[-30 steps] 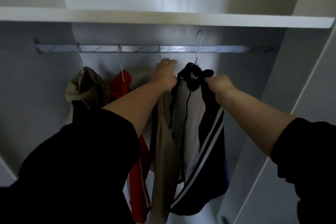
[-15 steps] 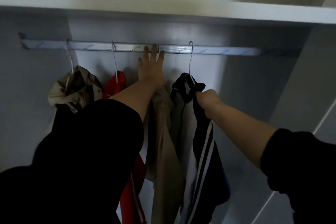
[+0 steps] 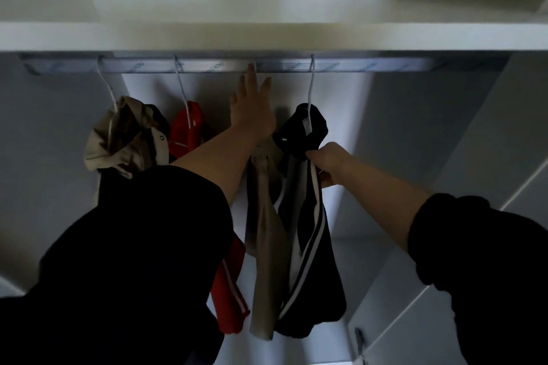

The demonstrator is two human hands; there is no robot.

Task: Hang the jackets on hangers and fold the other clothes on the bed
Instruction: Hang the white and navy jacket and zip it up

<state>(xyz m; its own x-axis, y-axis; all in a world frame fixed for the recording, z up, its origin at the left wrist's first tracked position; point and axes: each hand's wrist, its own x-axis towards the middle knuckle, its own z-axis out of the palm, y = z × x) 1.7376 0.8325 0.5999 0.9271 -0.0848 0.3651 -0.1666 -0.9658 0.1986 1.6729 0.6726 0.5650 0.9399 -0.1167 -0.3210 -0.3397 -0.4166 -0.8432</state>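
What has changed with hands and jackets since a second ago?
The hanger hook of the navy jacket, earlier raised above the rail, now sits on it. The left hand opened, fingers toward the rail. The right hand still grips the navy jacket; other jackets stayed.

Our left hand (image 3: pixel 252 111): forearm bare, raised toward 1 o'clock, fingers straight, pointing to 12 o'clock. Our right hand (image 3: pixel 327 161): forearm bare, reaching toward 10 o'clock, fingers curled, gripping the navy jacket (image 3: pixel 323 284).
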